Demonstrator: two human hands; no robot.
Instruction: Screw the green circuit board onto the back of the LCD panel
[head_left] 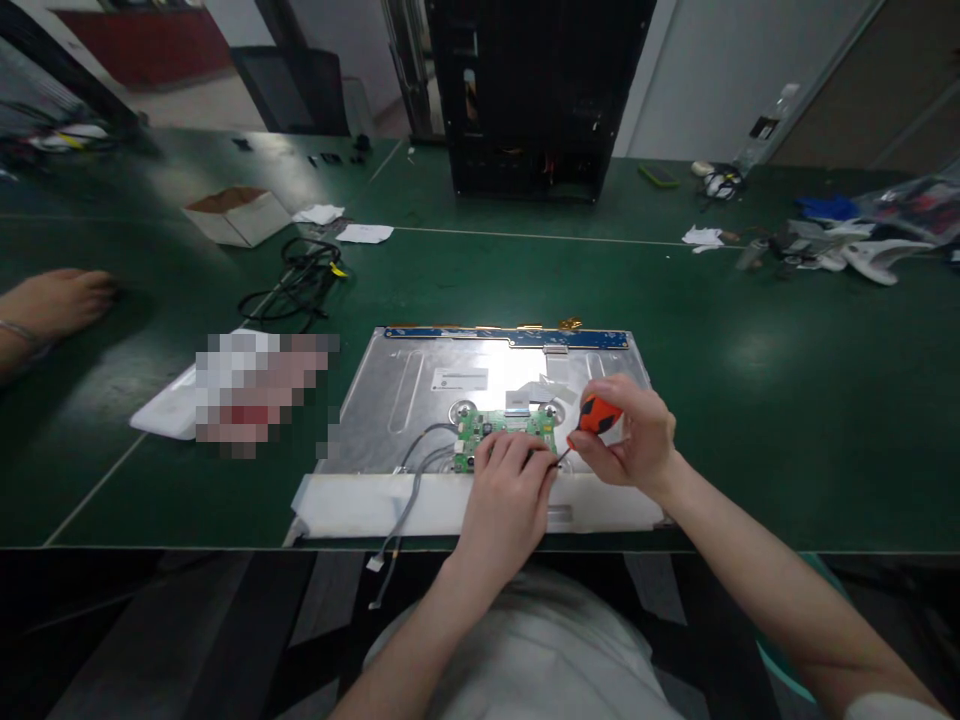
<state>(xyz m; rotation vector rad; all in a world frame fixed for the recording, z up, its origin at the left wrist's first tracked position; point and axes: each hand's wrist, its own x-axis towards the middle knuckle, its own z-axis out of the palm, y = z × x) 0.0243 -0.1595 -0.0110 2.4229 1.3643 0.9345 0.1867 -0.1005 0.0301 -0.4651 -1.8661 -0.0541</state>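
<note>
A flat metal display panel [397, 430] lies back side up at the table's near edge, with a green circuit board [491, 420] on its middle. My right hand [637, 435] grips an orange and black screwdriver [598, 413], tilted so that its shaft points down-left to the board's near right corner. Over the board's near edge, my left hand [514, 485] has its fingers bent and close together, near the screwdriver's tip. Its fingertips and anything under them are hidden. Grey cables [420, 478] run from the board's left side and hang over the table edge.
Left of the panel are a white tray [161, 405] beside a blurred-out patch, a black cable coil [300, 280] and an open cardboard box [238, 217]. Another person's hand [71, 300] rests at far left. A large black panel [540, 100] stands behind; clutter [832, 240] lies right.
</note>
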